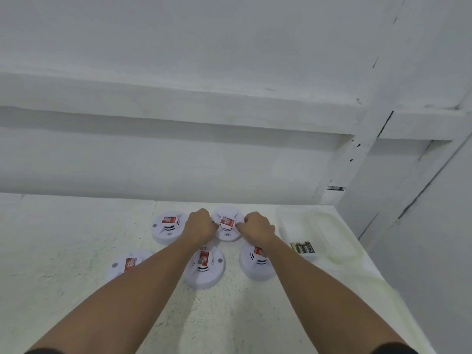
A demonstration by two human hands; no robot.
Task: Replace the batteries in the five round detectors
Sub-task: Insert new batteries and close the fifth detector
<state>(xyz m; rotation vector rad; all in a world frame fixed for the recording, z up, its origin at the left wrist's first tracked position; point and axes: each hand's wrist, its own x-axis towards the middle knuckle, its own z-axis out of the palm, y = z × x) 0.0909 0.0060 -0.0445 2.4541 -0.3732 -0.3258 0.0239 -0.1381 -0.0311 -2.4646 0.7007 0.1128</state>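
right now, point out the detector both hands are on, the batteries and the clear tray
held round detector (227,222): head view, on its red label
batteries (302,247): head view, middle of the row
clear plastic tray (316,223): head view, bare floor of the tray

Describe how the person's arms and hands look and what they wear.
The left forearm and right forearm are bare. The left hand and right hand wear no gloves; no watch or ring shows. A dark left sleeve and right sleeve just show at the bottom edge.
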